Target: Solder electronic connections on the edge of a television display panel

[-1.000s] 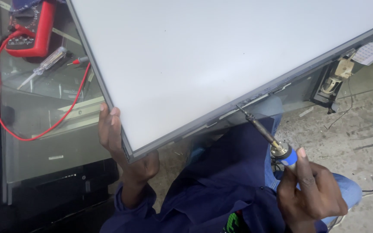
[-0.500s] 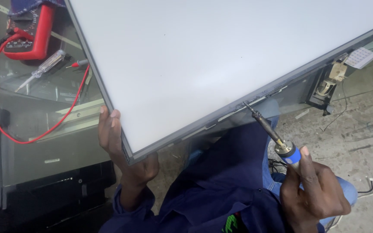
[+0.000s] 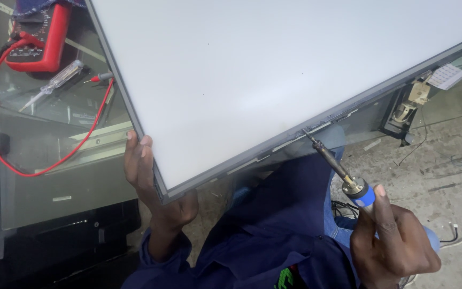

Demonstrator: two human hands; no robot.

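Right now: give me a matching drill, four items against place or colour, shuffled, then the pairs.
1. left hand
2. right hand
3. multimeter
4. test screwdriver

A. red casing, top left
B. clear handle, lying on the glass table
C. gripping the corner of the white panel
D. holding the soldering iron, tip at the panel's edge

Pairs: 1-C, 2-D, 3-A, 4-B

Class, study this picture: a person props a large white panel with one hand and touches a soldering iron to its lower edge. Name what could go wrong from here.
1. The panel is held at one corner by the left hand alone; it could slip or tilt.
2. The soldering iron tip touches the frame edge; lingering might scorch it.
3. The iron sits just above the person's clothed lap; a slip of the right hand could burn cloth.
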